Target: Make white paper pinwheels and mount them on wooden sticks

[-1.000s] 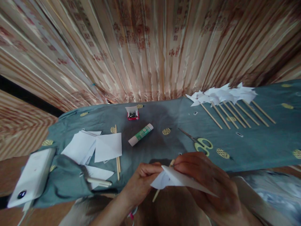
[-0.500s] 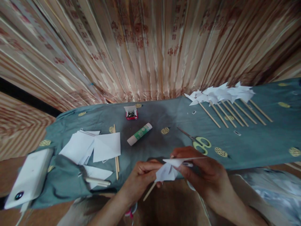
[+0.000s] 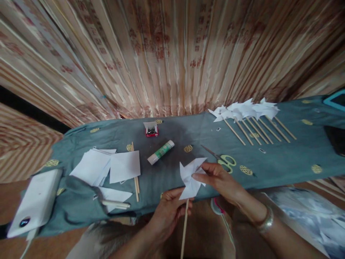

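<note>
A white paper pinwheel [image 3: 191, 177] on a thin wooden stick [image 3: 184, 230] stands upright over the near edge of the table. My left hand [image 3: 169, 209] is closed round the stick just under the paper. My right hand [image 3: 219, 178] pinches the pinwheel at its centre with thumb and fingertips. A metal bangle [image 3: 265, 222] circles my right wrist.
On the teal cloth [image 3: 283, 162] lie yellow-handled scissors [image 3: 225, 161], a green glue stick [image 3: 161, 152], a small red box of pins [image 3: 151, 129], loose white paper squares [image 3: 107, 168], spare sticks [image 3: 136, 176] and several finished pinwheels [image 3: 250, 117]. A white box [image 3: 35, 203] sits at the left edge.
The pinwheel has turned from lying flat between my hands to standing upright with its face toward me. My left hand slid down the stick, and my right hand moved up to the centre.
</note>
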A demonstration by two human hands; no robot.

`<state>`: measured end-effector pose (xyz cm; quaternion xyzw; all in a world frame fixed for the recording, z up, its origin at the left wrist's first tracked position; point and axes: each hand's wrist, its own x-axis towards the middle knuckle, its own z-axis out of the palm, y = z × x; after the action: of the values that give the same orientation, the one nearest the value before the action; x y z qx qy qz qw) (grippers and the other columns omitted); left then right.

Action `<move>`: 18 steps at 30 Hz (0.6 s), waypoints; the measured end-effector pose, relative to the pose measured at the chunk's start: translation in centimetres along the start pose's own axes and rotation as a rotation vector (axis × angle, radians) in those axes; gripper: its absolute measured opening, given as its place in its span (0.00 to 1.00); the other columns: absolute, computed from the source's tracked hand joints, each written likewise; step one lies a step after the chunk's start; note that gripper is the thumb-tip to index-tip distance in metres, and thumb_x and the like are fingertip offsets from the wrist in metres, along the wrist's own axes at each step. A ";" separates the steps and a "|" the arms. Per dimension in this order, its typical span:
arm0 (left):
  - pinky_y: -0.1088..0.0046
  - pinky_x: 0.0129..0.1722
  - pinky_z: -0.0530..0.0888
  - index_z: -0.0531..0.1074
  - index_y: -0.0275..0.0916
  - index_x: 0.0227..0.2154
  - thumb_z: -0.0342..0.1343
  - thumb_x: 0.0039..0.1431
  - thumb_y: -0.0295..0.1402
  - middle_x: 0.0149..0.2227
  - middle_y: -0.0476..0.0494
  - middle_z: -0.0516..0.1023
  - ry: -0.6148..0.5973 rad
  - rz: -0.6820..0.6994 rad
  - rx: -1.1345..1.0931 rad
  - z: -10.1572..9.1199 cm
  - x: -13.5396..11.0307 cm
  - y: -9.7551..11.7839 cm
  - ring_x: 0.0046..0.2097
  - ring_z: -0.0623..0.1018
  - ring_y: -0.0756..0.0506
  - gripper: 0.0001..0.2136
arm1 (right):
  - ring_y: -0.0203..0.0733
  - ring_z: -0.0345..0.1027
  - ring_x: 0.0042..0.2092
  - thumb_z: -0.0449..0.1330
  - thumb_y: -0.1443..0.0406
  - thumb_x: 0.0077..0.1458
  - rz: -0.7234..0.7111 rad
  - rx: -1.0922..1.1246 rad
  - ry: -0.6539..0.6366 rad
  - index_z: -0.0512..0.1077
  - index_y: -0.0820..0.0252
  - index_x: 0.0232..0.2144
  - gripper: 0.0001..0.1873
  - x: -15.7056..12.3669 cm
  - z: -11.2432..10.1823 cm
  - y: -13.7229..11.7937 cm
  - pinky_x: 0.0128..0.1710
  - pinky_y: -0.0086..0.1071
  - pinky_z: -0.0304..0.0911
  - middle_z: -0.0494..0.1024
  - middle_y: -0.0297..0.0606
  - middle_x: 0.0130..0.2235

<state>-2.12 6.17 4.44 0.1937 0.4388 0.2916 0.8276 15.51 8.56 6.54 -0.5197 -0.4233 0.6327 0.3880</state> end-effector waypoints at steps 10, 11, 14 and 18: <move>0.83 0.23 0.70 0.81 0.32 0.25 0.77 0.26 0.37 0.23 0.46 0.76 0.038 -0.060 -0.206 -0.9 -1.3 -1.1 0.23 0.71 0.55 0.20 | 0.36 0.70 0.30 0.70 0.55 0.39 0.129 -0.113 -0.101 0.79 0.60 0.26 0.15 1.0 0.5 0.1 0.34 0.30 0.63 0.80 0.34 0.29; 0.83 0.23 0.71 0.81 0.32 0.25 0.77 0.26 0.38 0.23 0.46 0.76 0.044 -0.065 -0.215 -1.0 -1.5 -1.1 0.23 0.71 0.55 0.21 | 0.36 0.70 0.30 0.70 0.56 0.38 0.140 -0.134 -0.113 0.79 0.60 0.26 0.14 1.1 0.6 0.1 0.35 0.30 0.64 0.80 0.34 0.28; 0.83 0.23 0.71 0.80 0.31 0.27 0.77 0.26 0.38 0.22 0.47 0.74 0.048 -0.072 -0.236 -1.4 -1.8 -1.4 0.24 0.71 0.55 0.23 | 0.38 0.71 0.30 0.69 0.58 0.38 0.158 -0.214 -0.170 0.79 0.61 0.26 0.13 1.4 0.9 -0.3 0.35 0.31 0.65 0.80 0.34 0.28; 0.83 0.24 0.70 0.80 0.30 0.28 0.77 0.28 0.37 0.24 0.48 0.74 0.043 -0.077 -0.254 -1.9 -1.9 -2.0 0.24 0.71 0.56 0.22 | 0.40 0.71 0.31 0.66 0.60 0.42 0.110 -0.415 -0.232 0.79 0.62 0.26 0.10 1.8 1.1 -0.8 0.34 0.31 0.65 0.79 0.33 0.27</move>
<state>-3.91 3.50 3.44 0.0641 0.4234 0.3167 0.8463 14.21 10.32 6.81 -0.5345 -0.5567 0.6079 0.1868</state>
